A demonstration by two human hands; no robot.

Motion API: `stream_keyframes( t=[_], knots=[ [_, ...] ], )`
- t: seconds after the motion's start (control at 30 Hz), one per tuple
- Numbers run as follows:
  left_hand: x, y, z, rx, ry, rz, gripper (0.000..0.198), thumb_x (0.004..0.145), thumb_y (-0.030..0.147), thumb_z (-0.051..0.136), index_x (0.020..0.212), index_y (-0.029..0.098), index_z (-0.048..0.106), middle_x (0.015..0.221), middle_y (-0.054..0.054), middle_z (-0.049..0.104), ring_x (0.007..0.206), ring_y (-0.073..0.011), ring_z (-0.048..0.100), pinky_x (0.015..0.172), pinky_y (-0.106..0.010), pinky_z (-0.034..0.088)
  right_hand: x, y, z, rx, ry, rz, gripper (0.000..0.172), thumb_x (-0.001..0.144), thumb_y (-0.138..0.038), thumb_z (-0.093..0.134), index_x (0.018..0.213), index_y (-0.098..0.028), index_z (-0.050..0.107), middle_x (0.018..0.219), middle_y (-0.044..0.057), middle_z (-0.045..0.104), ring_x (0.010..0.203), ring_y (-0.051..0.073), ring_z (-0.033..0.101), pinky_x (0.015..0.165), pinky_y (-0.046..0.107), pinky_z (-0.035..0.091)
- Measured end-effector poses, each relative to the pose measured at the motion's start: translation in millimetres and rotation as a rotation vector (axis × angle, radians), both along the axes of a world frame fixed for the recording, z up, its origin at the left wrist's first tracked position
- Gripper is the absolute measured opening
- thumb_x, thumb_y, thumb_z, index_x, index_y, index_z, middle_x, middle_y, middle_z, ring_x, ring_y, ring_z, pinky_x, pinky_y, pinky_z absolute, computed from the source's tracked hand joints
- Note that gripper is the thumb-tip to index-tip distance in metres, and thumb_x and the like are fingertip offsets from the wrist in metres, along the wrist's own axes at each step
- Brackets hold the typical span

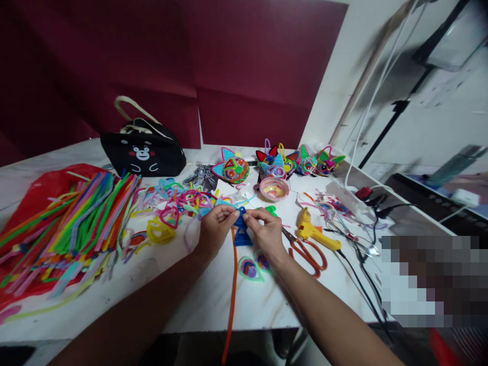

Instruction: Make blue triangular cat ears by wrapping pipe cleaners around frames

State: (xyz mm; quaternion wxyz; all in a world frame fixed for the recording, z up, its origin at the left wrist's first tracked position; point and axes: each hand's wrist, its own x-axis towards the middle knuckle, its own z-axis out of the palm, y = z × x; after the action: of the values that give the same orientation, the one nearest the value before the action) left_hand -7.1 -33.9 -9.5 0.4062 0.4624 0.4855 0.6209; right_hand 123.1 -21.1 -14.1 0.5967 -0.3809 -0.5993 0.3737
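Observation:
My left hand (216, 230) and my right hand (266, 233) meet over the middle of the table. Both pinch a blue pipe cleaner piece (240, 220) between thumb and fingertips. Just below it shows another blue wound piece (243, 238); whether the two are joined I cannot tell. From beside my left fingers a long orange pipe cleaner (233, 284) runs down past the table's front edge; its upper end is hidden. Close to my right wrist lie two teardrop-shaped coiled pieces (250, 270). Orange-handled scissors (309, 255) rest right of that hand, their blades pointing toward it.
A yellow glue gun (318, 236) with a black cord lies to the right. Bundled pipe cleaners (87, 213) lie on red plastic at left. Behind stand a black bag (143, 155), a pink bowl (274, 189) and several colourful cat-like heads (232, 169). A power strip (351, 195) sits at right.

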Motion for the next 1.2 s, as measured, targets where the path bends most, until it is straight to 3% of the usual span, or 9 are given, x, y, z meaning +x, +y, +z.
stream_keyframes(
  t=[0.37,0.83,1.03,1.2],
  knots=[
    [4.0,-3.4,1.7,-0.098,-0.067,0.043,0.029,0.061,0.035,0.075,0.079,0.012,0.069,0.070,-0.002,0.066,0.057,-0.0121,0.059,0.056,-0.024,0.051,-3.5,0.8,-5.7,-0.044,0.055,0.007,0.012,0.072,-0.025,0.067,0.079,-0.017,0.073,0.067,0.001,0.062,0.063,0.012,0.054,0.063,0.026,0.043],
    [4.8,-4.3,2.8,-0.104,-0.088,0.033,0.027,0.058,0.032,0.076,0.072,0.011,0.068,0.065,-0.001,0.066,0.056,-0.0102,0.056,0.051,-0.019,0.046,-3.7,1.1,-4.9,-0.157,0.081,0.040,0.014,0.068,-0.028,0.067,0.073,-0.015,0.067,0.061,-0.001,0.058,0.057,0.011,0.048,0.058,0.025,0.040],
    [6.1,-3.9,1.4,-0.103,-0.093,0.003,0.028,0.058,0.030,0.076,0.076,0.010,0.068,0.072,-0.004,0.068,0.064,-0.0144,0.061,0.054,-0.022,0.049,-3.1,0.8,-2.4,-0.199,0.089,0.062,0.015,0.069,-0.029,0.065,0.070,-0.015,0.064,0.058,-0.002,0.055,0.053,0.010,0.045,0.055,0.024,0.037],
    [7.5,-3.6,1.4,-0.132,-0.118,0.012,0.028,0.055,0.026,0.077,0.076,0.010,0.067,0.073,-0.004,0.068,0.063,-0.0130,0.061,0.053,-0.020,0.047,-2.7,1.0,-2.7,-0.217,0.102,0.068,0.016,0.068,-0.031,0.065,0.069,-0.015,0.064,0.057,-0.003,0.054,0.052,0.009,0.044,0.053,0.024,0.035]
  ],
)
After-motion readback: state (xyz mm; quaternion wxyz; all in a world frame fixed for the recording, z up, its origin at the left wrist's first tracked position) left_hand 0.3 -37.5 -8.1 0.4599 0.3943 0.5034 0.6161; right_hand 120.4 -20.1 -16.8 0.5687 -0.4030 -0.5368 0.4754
